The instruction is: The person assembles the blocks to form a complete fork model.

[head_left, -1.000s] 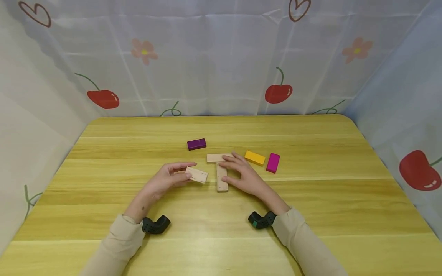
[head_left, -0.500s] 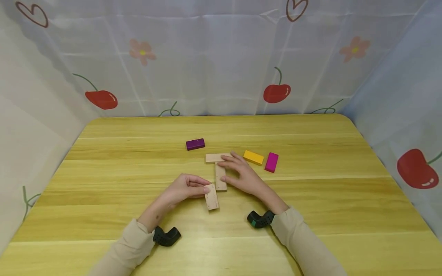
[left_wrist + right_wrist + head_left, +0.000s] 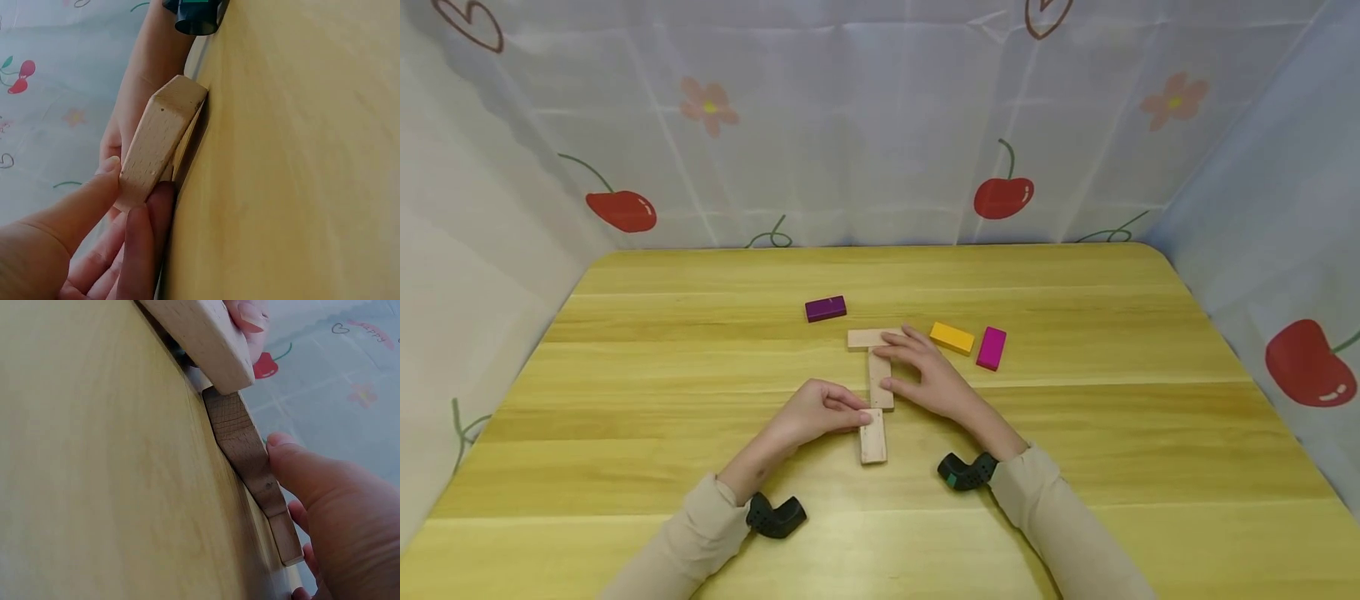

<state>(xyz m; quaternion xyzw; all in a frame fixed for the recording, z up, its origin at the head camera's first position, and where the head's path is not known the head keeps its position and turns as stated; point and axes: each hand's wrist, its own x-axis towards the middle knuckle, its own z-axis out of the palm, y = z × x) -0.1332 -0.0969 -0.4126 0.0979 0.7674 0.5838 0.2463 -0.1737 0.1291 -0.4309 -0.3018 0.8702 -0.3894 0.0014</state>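
Note:
My left hand [image 3: 820, 410] pinches one end of a plain wooden block [image 3: 873, 442] between thumb and fingers. In the left wrist view that block [image 3: 150, 144] leans with a dark gap between it and the tabletop. Its far end meets the near end of a second wooden block [image 3: 878, 397], which lies lengthwise. Beyond, a third wooden block [image 3: 861, 339] lies crosswise, its right part hidden by fingers. My right hand [image 3: 931, 375] rests over these two, thumb [image 3: 281, 439] at the lengthwise block and fingertips near where they join.
Behind the wooden blocks lies a purple block [image 3: 826, 309]. To the right of my right hand are a yellow block [image 3: 952, 338] and a magenta block [image 3: 992, 348]. The wooden table [image 3: 1075, 433] ends at a patterned curtain [image 3: 865, 150]. Black wrist devices sit at both cuffs.
My left hand has moved right and toward me, turning its block from crosswise to lengthwise and lining it up below the middle block. My right hand has stayed in place.

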